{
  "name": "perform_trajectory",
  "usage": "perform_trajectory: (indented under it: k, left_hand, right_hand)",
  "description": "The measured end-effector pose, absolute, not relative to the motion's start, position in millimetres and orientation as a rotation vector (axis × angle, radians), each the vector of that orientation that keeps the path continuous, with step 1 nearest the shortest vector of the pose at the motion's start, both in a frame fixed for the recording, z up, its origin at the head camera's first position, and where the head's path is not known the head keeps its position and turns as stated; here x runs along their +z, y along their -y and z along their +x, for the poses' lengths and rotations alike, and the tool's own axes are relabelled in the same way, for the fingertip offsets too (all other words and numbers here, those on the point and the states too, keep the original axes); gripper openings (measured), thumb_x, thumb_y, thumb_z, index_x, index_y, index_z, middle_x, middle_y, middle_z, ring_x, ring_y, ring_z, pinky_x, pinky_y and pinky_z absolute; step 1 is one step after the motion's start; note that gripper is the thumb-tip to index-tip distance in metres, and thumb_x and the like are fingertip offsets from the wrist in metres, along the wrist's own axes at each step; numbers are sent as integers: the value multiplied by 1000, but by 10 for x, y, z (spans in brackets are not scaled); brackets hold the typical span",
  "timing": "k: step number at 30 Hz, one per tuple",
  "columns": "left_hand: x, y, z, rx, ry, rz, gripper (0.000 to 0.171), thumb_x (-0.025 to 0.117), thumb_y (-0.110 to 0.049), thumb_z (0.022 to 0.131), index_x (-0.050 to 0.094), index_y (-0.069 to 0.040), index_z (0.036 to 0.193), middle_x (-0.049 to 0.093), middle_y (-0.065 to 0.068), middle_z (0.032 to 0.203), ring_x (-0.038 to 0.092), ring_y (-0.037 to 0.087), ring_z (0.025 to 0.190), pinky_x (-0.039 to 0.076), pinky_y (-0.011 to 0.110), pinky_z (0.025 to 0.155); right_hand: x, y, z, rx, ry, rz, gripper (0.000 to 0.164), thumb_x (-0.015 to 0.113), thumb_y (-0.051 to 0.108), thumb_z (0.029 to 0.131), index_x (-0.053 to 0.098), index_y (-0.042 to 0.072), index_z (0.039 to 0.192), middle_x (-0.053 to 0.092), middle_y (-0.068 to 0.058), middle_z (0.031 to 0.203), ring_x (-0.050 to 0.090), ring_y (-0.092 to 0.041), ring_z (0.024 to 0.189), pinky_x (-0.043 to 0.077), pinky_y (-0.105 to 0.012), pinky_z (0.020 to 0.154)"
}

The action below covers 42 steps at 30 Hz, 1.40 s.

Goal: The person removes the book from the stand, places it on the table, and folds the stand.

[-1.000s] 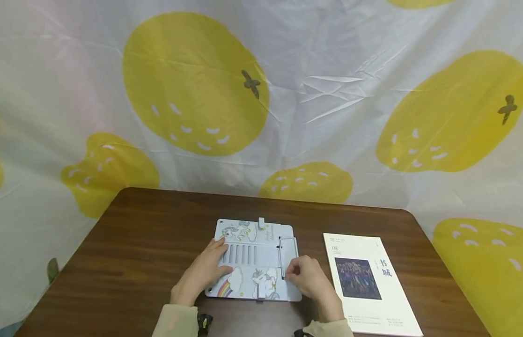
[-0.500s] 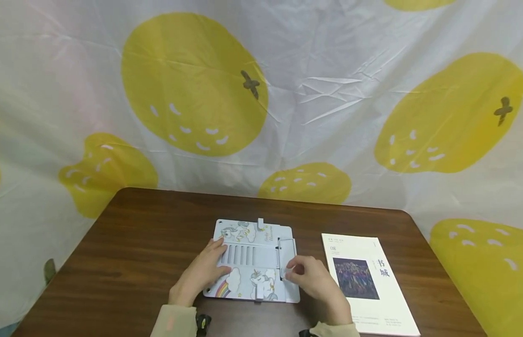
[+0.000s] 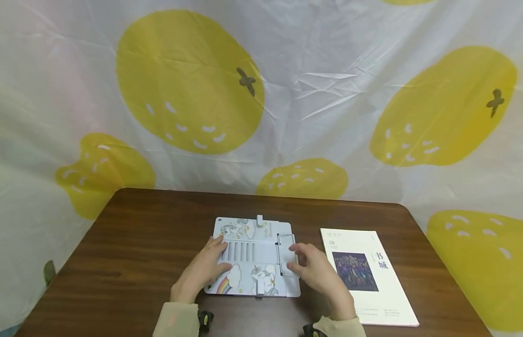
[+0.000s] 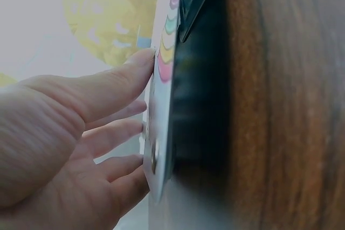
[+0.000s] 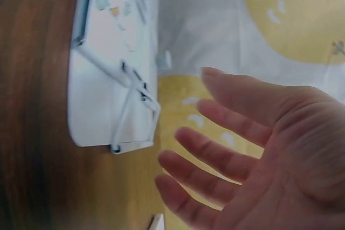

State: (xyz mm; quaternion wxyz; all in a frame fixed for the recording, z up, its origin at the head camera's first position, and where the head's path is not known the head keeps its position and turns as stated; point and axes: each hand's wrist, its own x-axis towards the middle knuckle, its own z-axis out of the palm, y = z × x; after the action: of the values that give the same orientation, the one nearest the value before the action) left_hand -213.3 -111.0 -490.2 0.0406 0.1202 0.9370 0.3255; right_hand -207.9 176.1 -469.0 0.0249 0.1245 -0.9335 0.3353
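A pale book stand (image 3: 264, 253) printed with unicorns, clouds and a rainbow lies face up, with a slotted panel in its middle. My left hand (image 3: 202, 269) rests its thumb and fingertips on the stand's left part; the left wrist view shows them against the printed face. At the right end, a thin wire bracket (image 3: 279, 255) is hinged to the stand. Beside it my right hand (image 3: 318, 269) has loosely bent, parted fingers with nothing between them. In the right wrist view, a gap separates those fingers from the bracket (image 5: 123, 117), which stands out from the plate.
A white book (image 3: 387, 299) with a dark picture on its cover lies to the right, close to my right forearm. Behind the brown wooden table (image 3: 160, 224) hangs a white curtain (image 3: 312, 37) printed with yellow fruit. Small clips (image 3: 260, 221) stick up at the stand's edges.
The right fingers, earlier bunched at the near end of the wire bracket, have spread apart and come away from it. My left hand keeps its place on the stand.
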Motion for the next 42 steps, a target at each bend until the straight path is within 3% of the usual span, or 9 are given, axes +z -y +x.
perform_trajectory:
  k: [4,11,14,21,27,32,42]
  left_hand:
    - [-4919,1109,-2126,992,-2876,365,55,73,-15,87,54,9,133,36,23,151,22,43,142,22,54,113]
    - [-4929,1096,-2145,996,-2868,347,56,73,-16,88,53,7,135,35,21,152,21,41,143,22,54,114]
    - [-4928,1096,-2146,1008,-2859,343,56,73,-16,88,53,7,135,34,21,152,21,41,143,21,54,114]
    - [-4950,1120,-2153,1026,-2866,351,56,74,-17,88,53,7,134,35,21,152,21,41,143,21,53,114]
    - [-4943,1139,-2133,1022,-2866,371,56,73,-18,88,53,7,134,35,21,152,22,42,143,22,53,114]
    - [-4931,1130,-2137,1014,-2874,380,55,73,-18,88,54,6,134,35,21,152,22,42,142,23,53,113]
    - [-4947,1136,-2132,1043,-2860,380,55,73,-17,88,54,6,134,35,22,151,22,43,142,23,54,113]
  right_hand:
    - [-4745,-1723,-2124,942,2888,396,36,75,14,86,65,4,118,62,-16,111,60,-30,99,49,-48,87]
    - [-4805,-1646,-2281,819,2845,541,40,69,20,92,60,4,127,55,-17,128,50,-34,121,41,-50,102]
    - [-4796,-1600,-2380,769,2841,661,41,68,24,93,59,5,129,53,-15,131,48,-33,123,40,-49,103]
    - [-4814,-1490,-2610,551,2850,900,44,66,29,94,57,10,133,49,-18,137,45,-37,127,40,-58,99]
    - [-4834,-1372,-2781,365,2773,1054,42,68,23,92,59,7,130,53,-20,131,49,-36,121,43,-57,95]
    - [-4800,-1288,-2916,327,2734,1113,41,69,20,91,60,6,129,53,-22,129,51,-37,118,45,-56,93]
    - [-4886,-1140,-3155,217,2816,1111,40,66,23,93,59,11,131,53,-14,130,48,-31,120,43,-51,96]
